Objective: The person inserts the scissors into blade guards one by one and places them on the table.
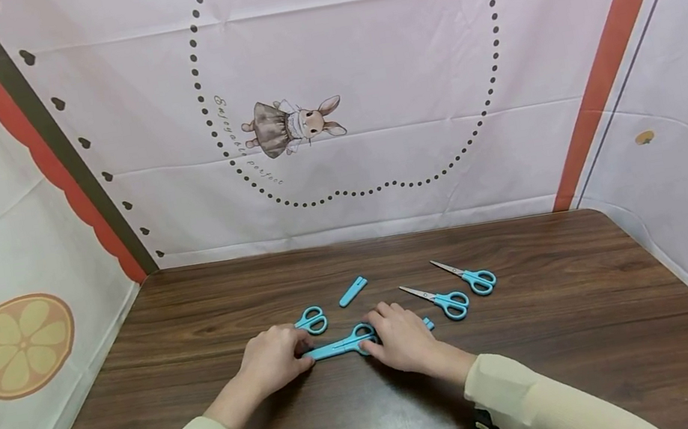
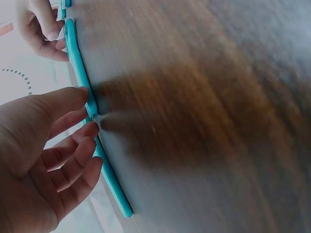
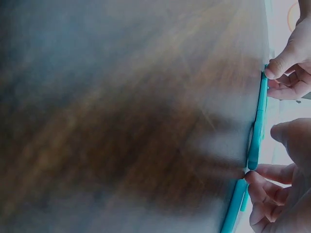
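Note:
A pair of scissors [image 1: 335, 347] with light-blue handles lies on the table, its blades covered by a blue sheath. My left hand [image 1: 275, 359] pinches the sheath's tip between thumb and finger. Around the handle loops sits my right hand [image 1: 402, 337]; in the right wrist view its thumb [image 3: 291, 133] stands apart from the handle, while a fingertip is close behind the handle's end. Just beyond the left hand are the handles of another pair of scissors [image 1: 312, 321], its front part hidden by that hand. A blue sheath [image 1: 429, 323] pokes out beside the right hand, partly covered.
To the right lie two pairs of scissors with bare blades, a nearer pair [image 1: 451, 304] and a farther pair [image 1: 480, 281]. Another loose blue sheath [image 1: 353, 291] rests beyond the hands. Behind the wooden table [image 1: 546, 363] hangs a printed cloth [image 1: 364, 89].

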### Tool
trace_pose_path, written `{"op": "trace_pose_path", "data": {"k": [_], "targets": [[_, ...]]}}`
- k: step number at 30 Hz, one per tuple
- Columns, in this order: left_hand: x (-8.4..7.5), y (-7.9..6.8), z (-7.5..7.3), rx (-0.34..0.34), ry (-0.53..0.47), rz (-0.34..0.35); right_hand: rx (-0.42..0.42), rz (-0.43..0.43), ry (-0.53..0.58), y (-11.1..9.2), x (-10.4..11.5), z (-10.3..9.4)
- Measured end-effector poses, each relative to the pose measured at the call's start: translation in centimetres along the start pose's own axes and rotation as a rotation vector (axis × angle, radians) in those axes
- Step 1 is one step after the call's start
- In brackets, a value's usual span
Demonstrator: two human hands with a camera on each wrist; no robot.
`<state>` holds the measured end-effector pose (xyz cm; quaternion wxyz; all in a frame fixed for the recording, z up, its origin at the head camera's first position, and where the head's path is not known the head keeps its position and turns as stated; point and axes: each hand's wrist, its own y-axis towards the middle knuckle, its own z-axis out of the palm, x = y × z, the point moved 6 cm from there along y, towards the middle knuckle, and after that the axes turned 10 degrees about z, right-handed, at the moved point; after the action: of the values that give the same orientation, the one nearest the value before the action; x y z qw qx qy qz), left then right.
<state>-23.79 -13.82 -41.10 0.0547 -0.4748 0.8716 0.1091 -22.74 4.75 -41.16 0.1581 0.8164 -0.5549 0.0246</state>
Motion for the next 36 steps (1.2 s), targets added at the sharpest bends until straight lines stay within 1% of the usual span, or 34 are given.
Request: {"op": "trace_pose_path", "data": {"k": [9, 15, 20, 24, 32, 36], "targets": [[-0.4, 0.4, -0.6, -0.069, 0.022, 0.028, -0.059, -0.006, 0.061, -0.1, -0.3, -0.5], [-0.6, 0.6, -0.9, -0.118, 0.003, 0.035, -0.093, -0.009, 0.077, -0.2, -0.5, -1.0], [-0.9, 1.1, -1.2, -0.16, -0.02, 0.053, -0.105, -0.001, 0.087, -0.2, -0.9, -1.2], [-1.0, 1.5, -1.4, -0.179, -0.041, 0.057, -0.11, -0.002, 0.096, -0.3, -1.2, -1.4], [-1.3, 2.2, -1.8, -0.187, -0.049, 0.048, -0.149, 0.011, 0.095, -0.3, -2.0, -2.0], [-1.4, 2.5, -1.8, -0.19, -0.053, 0.056, -0.144, 0.008, 0.106, -0.4, -2.4, -2.2]]}}
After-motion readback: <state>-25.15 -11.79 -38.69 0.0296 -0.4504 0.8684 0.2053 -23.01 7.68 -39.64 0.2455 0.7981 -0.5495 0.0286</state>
